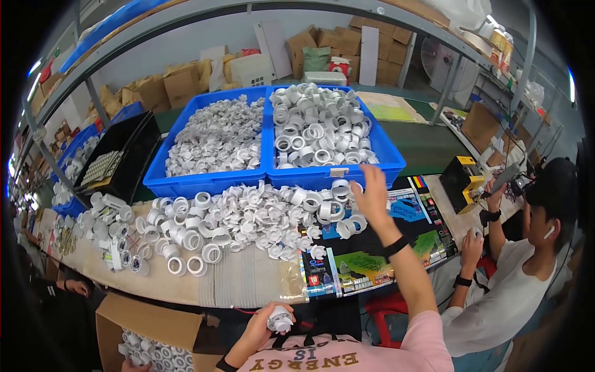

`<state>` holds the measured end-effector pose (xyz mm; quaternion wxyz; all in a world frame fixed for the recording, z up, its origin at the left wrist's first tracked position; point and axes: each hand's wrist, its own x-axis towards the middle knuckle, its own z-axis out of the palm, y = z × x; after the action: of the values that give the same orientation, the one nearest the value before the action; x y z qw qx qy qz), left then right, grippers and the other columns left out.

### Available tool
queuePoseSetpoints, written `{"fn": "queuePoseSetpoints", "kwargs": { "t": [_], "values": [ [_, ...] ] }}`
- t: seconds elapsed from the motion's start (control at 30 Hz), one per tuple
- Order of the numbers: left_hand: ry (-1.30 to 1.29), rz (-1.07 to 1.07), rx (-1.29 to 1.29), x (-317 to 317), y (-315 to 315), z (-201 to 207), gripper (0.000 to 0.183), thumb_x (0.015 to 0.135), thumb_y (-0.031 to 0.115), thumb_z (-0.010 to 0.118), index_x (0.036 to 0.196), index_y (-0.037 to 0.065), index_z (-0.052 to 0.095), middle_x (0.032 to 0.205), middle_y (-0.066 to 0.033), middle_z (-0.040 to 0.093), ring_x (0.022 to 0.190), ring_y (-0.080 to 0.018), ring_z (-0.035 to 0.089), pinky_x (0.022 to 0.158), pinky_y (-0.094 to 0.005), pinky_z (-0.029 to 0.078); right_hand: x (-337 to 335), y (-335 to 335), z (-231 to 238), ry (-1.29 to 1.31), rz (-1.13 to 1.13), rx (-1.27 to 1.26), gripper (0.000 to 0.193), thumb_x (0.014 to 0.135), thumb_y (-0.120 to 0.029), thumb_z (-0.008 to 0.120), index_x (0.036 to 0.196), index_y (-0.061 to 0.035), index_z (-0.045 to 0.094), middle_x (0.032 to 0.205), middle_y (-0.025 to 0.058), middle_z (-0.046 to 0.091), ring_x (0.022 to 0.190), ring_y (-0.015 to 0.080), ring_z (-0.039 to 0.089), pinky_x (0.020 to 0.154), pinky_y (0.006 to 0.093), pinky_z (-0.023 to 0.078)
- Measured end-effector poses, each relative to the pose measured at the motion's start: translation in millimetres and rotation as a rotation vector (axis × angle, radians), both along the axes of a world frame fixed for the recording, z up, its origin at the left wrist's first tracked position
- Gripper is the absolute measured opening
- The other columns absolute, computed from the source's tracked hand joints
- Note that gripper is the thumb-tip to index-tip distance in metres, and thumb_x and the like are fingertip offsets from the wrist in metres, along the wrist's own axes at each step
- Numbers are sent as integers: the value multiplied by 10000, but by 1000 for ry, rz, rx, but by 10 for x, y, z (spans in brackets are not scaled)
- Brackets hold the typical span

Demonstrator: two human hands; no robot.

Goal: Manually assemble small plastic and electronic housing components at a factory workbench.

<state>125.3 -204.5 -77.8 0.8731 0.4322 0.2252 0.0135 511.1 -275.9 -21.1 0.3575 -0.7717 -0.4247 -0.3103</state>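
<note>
Close to my body, my left hand [259, 327] is closed around a white plastic part [280, 318] with a petal-like top. A thin red wire [240, 309] sticks out beside that hand. My right hand [374, 197] reaches over the table at the front of the right blue bin, fingers apart, its thumb side beside a loose white ring [339, 188]. Whether it touches the ring I cannot tell. Left of it lies a heap of white petal-shaped pieces [254, 217], with more white rings [186, 229] farther left.
Two blue bins stand behind the heap: petal pieces fill the left bin [204, 183], rings the right bin [310, 181]. A black crate [133, 146] is at left. Below, a carton [164, 322] holds white parts, a person's hand in it. A co-worker [514, 285] sits at right by a yellow-black device [463, 183].
</note>
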Motion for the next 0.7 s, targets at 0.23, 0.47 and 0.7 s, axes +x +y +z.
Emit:
{"fn": "queuePoseSetpoints", "kwargs": {
  "t": [0.23,0.47,0.7],
  "values": [
    [-3,108,154,48,2,-108,424,1002,331,311,1074,-10,551,912,-137,631,794,-184,605,647,-296,491,557,136,-105,-10,14,-366,458,743,-244,718,1141,-70,573,1097,103,583,1047,294,515,905,448,336],
    [-81,240,504,94,-5,-168,334,965,256,389,1054,-7,574,871,-105,630,785,-143,593,663,-272,476,547,235,-144,-187,-2,-361,400,734,-261,724,1066,-83,589,964,102,577,947,282,534,887,438,335],
    [-190,364,1206,351,310,-341,209,819,93,581,1000,-10,601,845,-168,616,682,-301,610,614,-336,487,805,242,-113,-293,116,-460,376,728,-241,730,999,-40,564,922,125,569,898,308,536,799,420,395]
  ]
}}
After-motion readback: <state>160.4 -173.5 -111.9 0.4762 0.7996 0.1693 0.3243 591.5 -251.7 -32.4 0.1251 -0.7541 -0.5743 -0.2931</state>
